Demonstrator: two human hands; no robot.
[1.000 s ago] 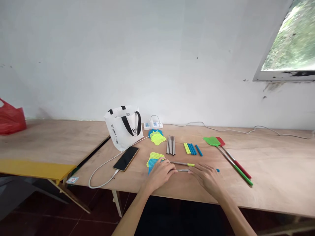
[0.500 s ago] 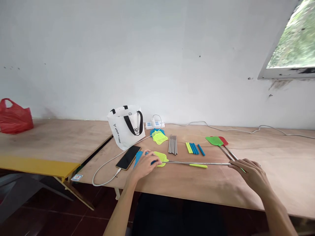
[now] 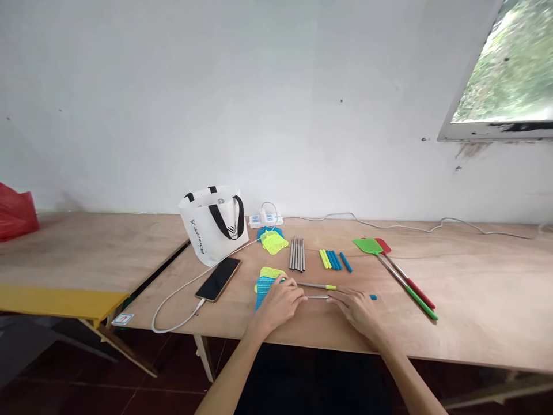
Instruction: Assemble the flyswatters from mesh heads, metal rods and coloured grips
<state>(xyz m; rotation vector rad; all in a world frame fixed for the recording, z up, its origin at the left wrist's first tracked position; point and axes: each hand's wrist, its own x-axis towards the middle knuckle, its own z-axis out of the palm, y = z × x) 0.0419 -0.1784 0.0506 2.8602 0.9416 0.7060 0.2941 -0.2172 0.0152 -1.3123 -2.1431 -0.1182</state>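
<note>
Near the front edge of the wooden table [image 3: 484,300], the left hand [image 3: 280,301] has its fingers clamped on the shaft of a blue fly swatter [image 3: 264,286], next to its mesh head; the right hand [image 3: 356,310] has its fingers closed over that shaft, the blue end showing past them. A label [image 3: 123,319] sits at the front left corner. Just behind the blue swatter, partly covered, lies a yellow-green fly swatter [image 3: 272,272]. A smartphone [image 3: 218,280] rests near the left edge. A green fly swatter [image 3: 368,246] and a red fly swatter [image 3: 382,245] point their grips toward the front edge. Farther back are loose grips [image 3: 335,260], then metal tubes [image 3: 297,255]. Beyond, a yellow-green swatter head [image 3: 275,243] overlaps a blue swatter head [image 3: 262,231]. A white tote bag [image 3: 207,236] stands near the back left corner, a power strip [image 3: 271,219] along the back edge.
</note>
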